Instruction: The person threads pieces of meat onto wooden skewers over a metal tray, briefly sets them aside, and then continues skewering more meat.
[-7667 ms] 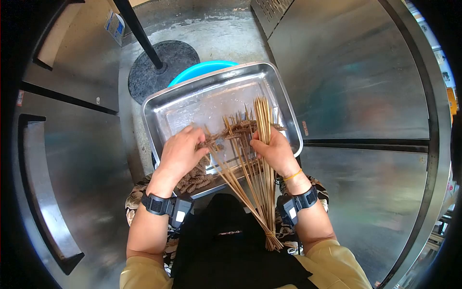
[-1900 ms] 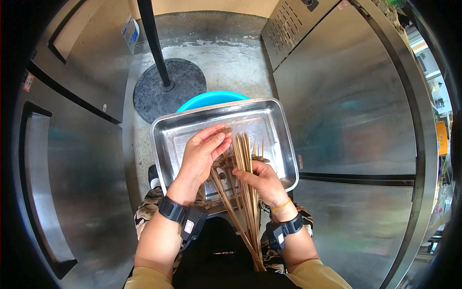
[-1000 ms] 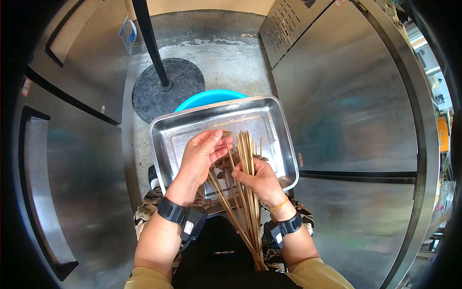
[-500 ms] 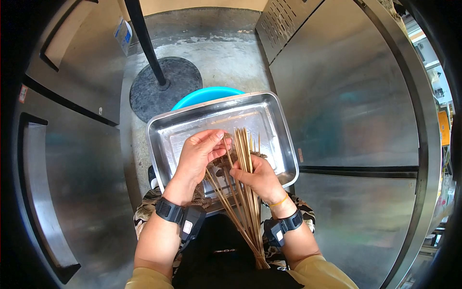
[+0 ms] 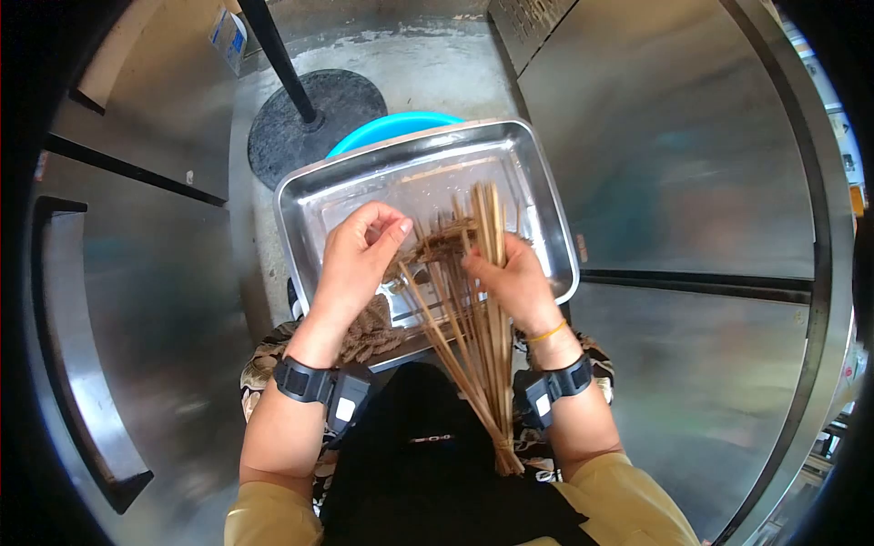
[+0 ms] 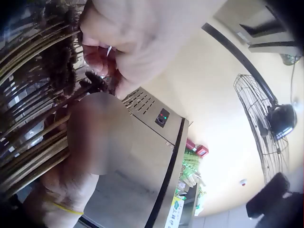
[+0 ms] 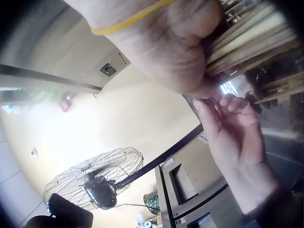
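Observation:
A thick bundle of bamboo skewers (image 5: 496, 314) fans upward from a tied-looking lower end above the person's lap. The right hand (image 5: 517, 282) grips its upper right part, thumb across the sticks. Brown, ridged strips of food (image 5: 446, 241) are threaded near the tips of several skewers. At their left, the left hand (image 5: 360, 255) has thumb and index fingertip together, fingers curled. In the left wrist view a dark ridged piece (image 6: 97, 81) lies close to the left fingertips; I cannot tell whether they pinch it. More brown strips (image 5: 371, 332) lie heaped in the tray's near left corner.
The steel tray (image 5: 314, 187) sits in front of the person, a blue basin (image 5: 387, 130) showing behind it. Steel cabinets (image 5: 674, 146) stand close on both sides. A black pole's round base (image 5: 341, 105) stands on the floor. A wire fan (image 6: 259, 128) shows in the left wrist view.
Half a second and one second ago the left fingers held a brown piece at a skewer tip; no piece shows past the fingertips in the head view now. The right hand keeps its grip.

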The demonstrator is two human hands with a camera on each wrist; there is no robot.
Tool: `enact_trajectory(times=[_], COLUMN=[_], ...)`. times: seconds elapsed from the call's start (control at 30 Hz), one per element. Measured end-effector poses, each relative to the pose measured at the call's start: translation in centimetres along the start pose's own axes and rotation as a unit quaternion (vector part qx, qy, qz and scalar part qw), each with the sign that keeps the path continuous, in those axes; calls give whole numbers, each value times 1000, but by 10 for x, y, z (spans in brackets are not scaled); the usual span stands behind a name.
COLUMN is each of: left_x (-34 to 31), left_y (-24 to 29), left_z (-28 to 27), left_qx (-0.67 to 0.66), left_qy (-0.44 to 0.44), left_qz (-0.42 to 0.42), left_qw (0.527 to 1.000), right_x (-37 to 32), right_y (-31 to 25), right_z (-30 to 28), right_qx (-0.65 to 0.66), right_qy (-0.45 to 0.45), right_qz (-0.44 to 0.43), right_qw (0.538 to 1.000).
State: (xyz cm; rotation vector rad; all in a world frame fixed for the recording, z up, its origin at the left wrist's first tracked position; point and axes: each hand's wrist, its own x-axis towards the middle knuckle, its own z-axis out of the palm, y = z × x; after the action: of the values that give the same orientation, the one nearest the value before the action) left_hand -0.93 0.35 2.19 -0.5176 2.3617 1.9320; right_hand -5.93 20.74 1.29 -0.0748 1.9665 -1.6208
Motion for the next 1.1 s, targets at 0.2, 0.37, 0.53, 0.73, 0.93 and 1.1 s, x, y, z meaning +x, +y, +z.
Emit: enact_trajectory(times=[0.2,0.37,0.53,0.73,0.93,1.1], left_x=[-33,-47,-34,-8,20,28], left_y=[-17,-42,-29,0,-2,-1], left_z=[-29,-5,-18,-25,-1,10], left_qx=[418,508,372,-137,-347,-376], left_qy=[-149,-133,-194,-162,-5,2], left_qz=[52,144,116,-34,-61,-64], left_qw=[894,839,900,977,936,924], right_x=[-2,-9,-10,-10,-3,-2], right_y=[10,-6,-15,-19,-21,-20], right_z=[-13,-14,-15,-9,6,11], right_qx=[-81,21,137,183,194,209], right_qy=[67,4,-64,-100,-114,-93], right_qz=[-71,0,16,45,57,92], right_qw=[992,1000,988,977,973,969])
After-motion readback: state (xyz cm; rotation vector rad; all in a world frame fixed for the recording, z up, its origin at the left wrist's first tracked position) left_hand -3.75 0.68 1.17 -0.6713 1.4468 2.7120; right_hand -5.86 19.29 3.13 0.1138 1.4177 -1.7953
